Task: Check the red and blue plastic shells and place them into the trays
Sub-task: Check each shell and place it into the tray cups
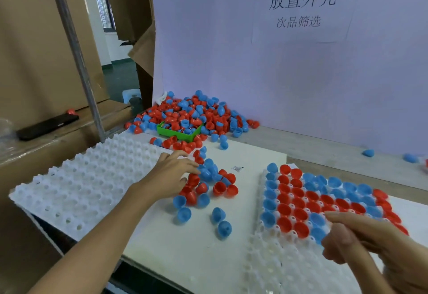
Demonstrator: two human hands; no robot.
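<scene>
Here left hand (pixel 172 173) lay spread over loose red and blue plastic half-shells (pixel 209 185) on the desk (pixel 176 245), likely gathering stock; right hand (pixel 361 240) hovered, fingers curled, apparently holding nothing, at the part-filled white dimpled tray (pixel 273 247), judged ready to seat one

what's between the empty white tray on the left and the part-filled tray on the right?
Head view: the left hand reaching into a small cluster of loose red and blue shells on the white board, between the empty tray and the part-filled tray.
</scene>
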